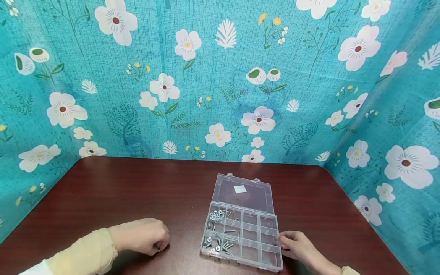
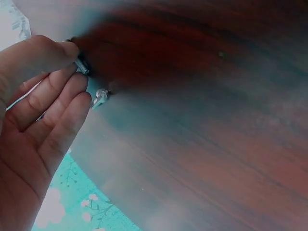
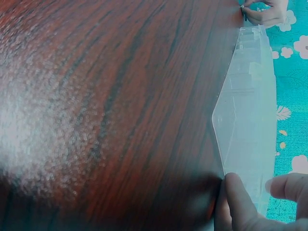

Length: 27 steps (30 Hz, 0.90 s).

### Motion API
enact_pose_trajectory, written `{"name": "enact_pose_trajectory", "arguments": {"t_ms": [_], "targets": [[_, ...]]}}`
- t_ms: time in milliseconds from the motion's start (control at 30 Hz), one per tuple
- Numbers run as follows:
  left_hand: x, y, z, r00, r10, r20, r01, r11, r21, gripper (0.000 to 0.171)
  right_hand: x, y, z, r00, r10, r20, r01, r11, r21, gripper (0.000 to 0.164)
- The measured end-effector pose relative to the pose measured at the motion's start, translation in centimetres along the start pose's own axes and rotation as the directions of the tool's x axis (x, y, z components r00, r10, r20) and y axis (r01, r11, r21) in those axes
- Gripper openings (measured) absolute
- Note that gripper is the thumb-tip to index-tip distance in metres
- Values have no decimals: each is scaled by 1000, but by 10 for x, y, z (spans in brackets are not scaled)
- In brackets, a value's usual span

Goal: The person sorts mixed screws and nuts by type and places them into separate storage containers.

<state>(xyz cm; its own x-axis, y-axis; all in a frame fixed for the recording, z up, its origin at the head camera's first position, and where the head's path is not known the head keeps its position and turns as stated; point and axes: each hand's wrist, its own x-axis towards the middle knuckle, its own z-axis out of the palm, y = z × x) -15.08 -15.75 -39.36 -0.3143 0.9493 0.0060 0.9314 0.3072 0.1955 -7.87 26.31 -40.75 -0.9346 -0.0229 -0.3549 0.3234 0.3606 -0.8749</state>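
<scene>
A clear plastic compartment box (image 1: pixel 250 237) lies on the table with its lid folded back. Nuts (image 1: pixel 216 215) and bolts (image 1: pixel 227 246) sit in its left compartments. Beside the box's right side, my right hand (image 1: pixel 302 248) pinches the edge between thumb and fingers, as the right wrist view also shows. To the left of the box, my left hand (image 1: pixel 142 236) is held low over the table. Its thumb and fingertips pinch a small dark screw (image 2: pixel 83 66), partly hidden by the thumb. Another small bolt (image 2: pixel 100 97) appears just past the fingertips in the left wrist view.
A dark red wood-grain table (image 1: pixel 137 191) carries everything. Its lid (image 1: pixel 254 198), bearing a white square label (image 1: pixel 240 189), lies toward the back. A turquoise flowered curtain (image 1: pixel 206 95) hangs behind the table and along its sides.
</scene>
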Motion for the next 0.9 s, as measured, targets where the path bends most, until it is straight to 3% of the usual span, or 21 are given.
{"name": "enact_pose_trajectory", "arguments": {"t_ms": [333,667,900], "targets": [[14,9,4,997,68,-24,-67,998,5,28,0,0,0,1000,0,0,0,1000,9,42],[45,30,-18,995,99,9,-98,995,-24,25,-1,2,0,1000,-2,2,2,1000,3,42],[72,43,-31,984,171,-41,-173,984,-44,22,0,1,1,1000,13,-21,-13,1000,10,43]]}}
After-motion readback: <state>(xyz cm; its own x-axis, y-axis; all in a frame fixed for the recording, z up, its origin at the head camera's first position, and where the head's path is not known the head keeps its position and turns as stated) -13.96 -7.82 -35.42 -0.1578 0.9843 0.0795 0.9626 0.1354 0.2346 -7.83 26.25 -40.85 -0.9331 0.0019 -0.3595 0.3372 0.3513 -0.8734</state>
